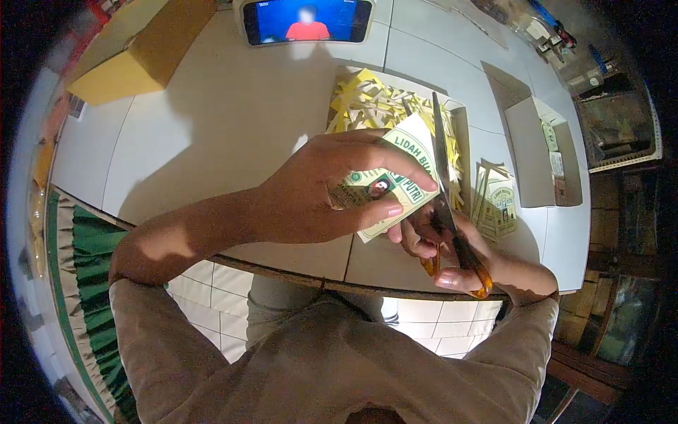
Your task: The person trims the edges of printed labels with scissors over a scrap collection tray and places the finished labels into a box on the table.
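Note:
My left hand reaches across the middle and pinches a pale green printed paper label between thumb and fingers. The label is tilted and reads "LIDAH BUAYA" and "PUTRI", partly covered by my fingers. My right hand grips a pair of scissors by its amber handles. The blades point away from me and stand apart, one along the label's right edge and the other mostly behind the label. Beneath the label and blades is a shallow box filled with yellow and white paper strips.
More printed labels lie in a small pile at the right. Beyond them stands an open carton with small packs inside. A phone showing a video is propped at the back, and a yellow cardboard box sits at back left.

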